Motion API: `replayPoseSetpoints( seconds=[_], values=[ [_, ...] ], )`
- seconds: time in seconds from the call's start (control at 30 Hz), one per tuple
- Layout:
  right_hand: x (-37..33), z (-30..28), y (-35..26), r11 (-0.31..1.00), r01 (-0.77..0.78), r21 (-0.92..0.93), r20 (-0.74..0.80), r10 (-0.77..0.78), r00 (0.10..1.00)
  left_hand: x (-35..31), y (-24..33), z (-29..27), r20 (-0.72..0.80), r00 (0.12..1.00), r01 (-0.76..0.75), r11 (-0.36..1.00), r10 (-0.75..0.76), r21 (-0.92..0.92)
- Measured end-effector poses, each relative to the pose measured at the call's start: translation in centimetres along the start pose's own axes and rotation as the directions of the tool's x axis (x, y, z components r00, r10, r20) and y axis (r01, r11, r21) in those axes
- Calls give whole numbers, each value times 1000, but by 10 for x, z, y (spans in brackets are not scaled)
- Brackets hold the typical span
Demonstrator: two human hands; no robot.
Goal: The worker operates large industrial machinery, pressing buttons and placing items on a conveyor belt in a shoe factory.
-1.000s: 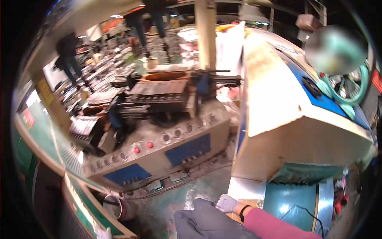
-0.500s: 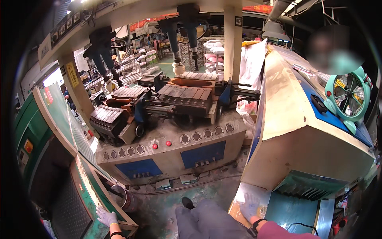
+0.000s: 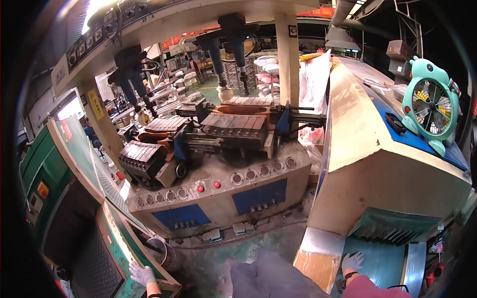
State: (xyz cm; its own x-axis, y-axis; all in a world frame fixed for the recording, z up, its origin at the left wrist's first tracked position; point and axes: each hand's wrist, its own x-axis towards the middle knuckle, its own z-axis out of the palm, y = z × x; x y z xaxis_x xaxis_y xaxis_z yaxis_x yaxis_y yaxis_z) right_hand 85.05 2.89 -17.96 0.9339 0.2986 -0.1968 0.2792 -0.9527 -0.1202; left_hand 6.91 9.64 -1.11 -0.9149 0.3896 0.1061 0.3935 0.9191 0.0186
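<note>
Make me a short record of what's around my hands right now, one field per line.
Left hand: gloved hand, fingers extended, at the edge of the green machine; contact unclear
Right hand: gloved hand, fingers spread, over the teal surface by the beige hood; contact unclear
Held: nothing visible
Ahead: beige machine with blue panels and two red buttons
Atop hood: pale green fan
Floor: two pedal-like boxes before the beige machine; bucket by the green machine
</note>
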Motion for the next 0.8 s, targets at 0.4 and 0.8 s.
replayPoseSetpoints(
  seconds=[0.4,0.8],
  values=[
    [-4,-14,-5,998,5,-56,102,1,995,4,-4,11,-63,998,-6,999,4,-38],
    [-41,12,-62,990,75,119,109,-88,990,-1,1,4,-61,998,-8,998,4,-60]
  ],
)
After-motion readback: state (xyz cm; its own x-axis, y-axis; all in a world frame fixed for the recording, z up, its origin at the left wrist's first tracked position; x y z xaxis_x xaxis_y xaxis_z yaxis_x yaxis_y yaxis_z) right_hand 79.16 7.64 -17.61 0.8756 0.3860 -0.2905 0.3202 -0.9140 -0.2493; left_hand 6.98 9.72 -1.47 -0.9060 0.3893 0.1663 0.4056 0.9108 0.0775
